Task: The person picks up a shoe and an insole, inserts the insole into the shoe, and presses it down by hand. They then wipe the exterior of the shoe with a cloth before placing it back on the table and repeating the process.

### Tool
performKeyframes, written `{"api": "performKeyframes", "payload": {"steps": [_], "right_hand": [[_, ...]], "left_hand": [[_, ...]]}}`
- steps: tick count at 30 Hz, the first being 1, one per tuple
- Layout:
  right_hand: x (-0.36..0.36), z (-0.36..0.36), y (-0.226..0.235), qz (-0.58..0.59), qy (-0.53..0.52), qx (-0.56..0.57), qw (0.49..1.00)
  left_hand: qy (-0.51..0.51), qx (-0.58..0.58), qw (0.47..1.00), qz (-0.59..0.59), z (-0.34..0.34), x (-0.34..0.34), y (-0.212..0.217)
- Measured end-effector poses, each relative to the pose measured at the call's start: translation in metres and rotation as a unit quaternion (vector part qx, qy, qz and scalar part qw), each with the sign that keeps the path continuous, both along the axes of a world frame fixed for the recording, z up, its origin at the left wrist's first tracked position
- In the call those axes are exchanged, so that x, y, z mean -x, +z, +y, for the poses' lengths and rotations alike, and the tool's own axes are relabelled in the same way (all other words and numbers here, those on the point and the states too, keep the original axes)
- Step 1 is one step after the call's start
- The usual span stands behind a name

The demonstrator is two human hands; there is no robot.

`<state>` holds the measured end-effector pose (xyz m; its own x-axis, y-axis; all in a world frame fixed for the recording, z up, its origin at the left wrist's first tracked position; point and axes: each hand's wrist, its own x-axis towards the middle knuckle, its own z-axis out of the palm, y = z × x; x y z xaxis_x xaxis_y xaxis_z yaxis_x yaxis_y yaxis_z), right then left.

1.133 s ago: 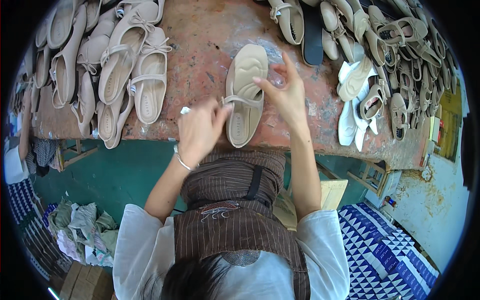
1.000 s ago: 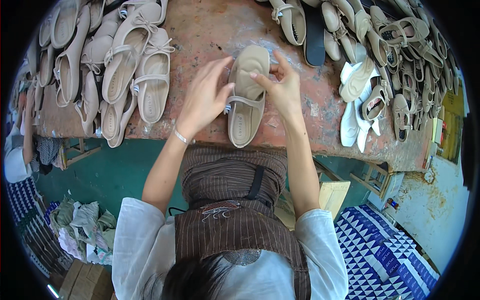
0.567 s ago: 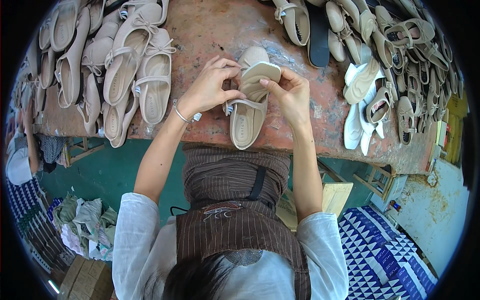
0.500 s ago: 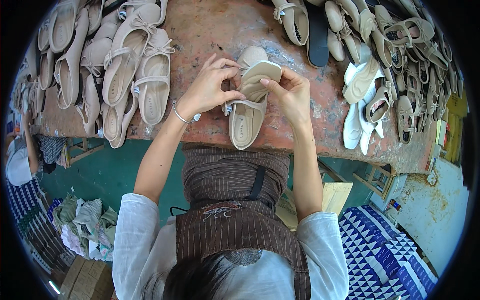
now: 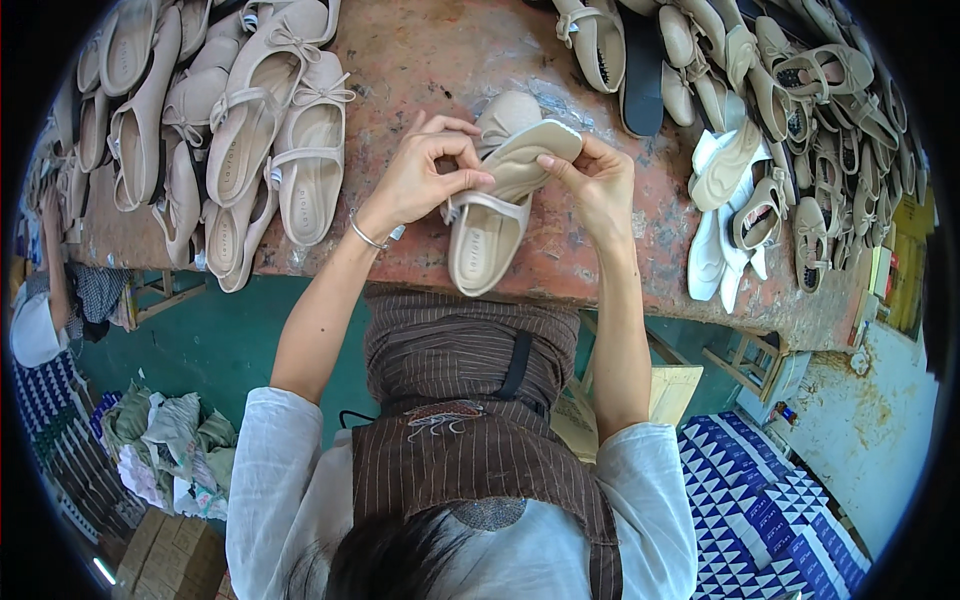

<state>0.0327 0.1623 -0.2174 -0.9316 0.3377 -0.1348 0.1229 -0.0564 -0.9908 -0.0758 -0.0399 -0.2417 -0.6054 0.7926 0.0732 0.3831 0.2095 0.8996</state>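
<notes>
Pinching insole (image 5: 518, 170) by raised right edge with right hand (image 5: 602, 185), thumb pressed over fingers. Curling left hand (image 5: 425, 175) half open at insole's left side; cannot tell if gripping. Insole: tilted over shoe (image 5: 477, 256), near strap (image 5: 492, 204). Below: red-brown table (image 5: 395, 70), near front edge.

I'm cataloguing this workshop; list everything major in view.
Shoe: one, beige, between the hands
Insole: one, beige, over that shoe
Other shoes: many, mostly beige, table's sides
Loose insole: one, beige, table right
White pieces: several, white, table right
Table: one, reddish, centre
Cloth heap: one, mixed, lower left
Patterned boxes: many, blue-white, lower right
Apron: one, brown, lower centre
Left hand: one, bare, beside insole
Right hand: one, bare, pinching insole
</notes>
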Motion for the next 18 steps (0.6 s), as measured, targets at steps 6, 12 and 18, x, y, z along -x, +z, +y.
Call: {"api": "performKeyframes", "payload": {"steps": [6,12,18], "right_hand": [[0.010,-0.007,-0.001,0.014,-0.051,-0.024,0.998],[0.001,-0.031,0.027,0.100,0.115,-0.261,0.953],[-0.028,-0.071,0.032,0.025,0.146,-0.304,0.941]], "left_hand": [[0.146,0.035,0.948,0.280,0.003,-0.013,-0.008],[0.256,-0.003,0.950,0.179,-0.015,-0.031,-0.001],[0.000,0.021,0.939,0.344,-0.061,-0.112,0.001]]}}
